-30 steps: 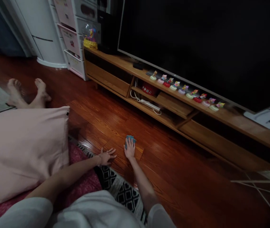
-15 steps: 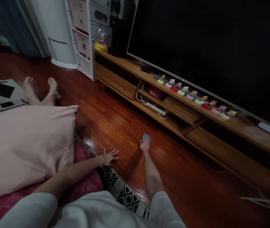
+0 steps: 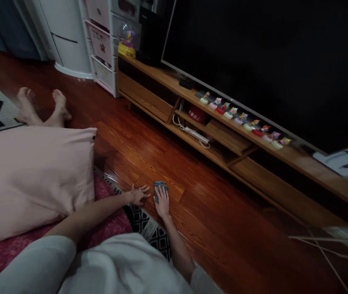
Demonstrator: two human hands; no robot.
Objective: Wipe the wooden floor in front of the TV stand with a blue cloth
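Observation:
Fingers spread, my left hand [image 3: 138,194] rests open on the wooden floor [image 3: 125,143] beside the fringed rug. Just right of it, my right hand [image 3: 162,202] lies flat with its fingers stretched over a small pile of flat blue cards [image 3: 158,184]. The cards overlap unevenly, and their upper and left edges show past my fingers. My palm and fingers hide the rest of the pile. A narrow gap separates the fingertips of my left hand from the cards.
A low wooden TV stand [image 3: 149,104] runs across the far side, bearing several small figurines [image 3: 240,118] and a large dark television [image 3: 253,61]. A pink pillow [image 3: 39,175] lies at left, with bare feet [image 3: 59,105] beyond. A black-and-white rug [image 3: 158,241] edges the floor.
My right hand has slid left and nearer to me with the blue cards beneath it, ending close to my left hand. My left hand has stayed at nearly the same spot.

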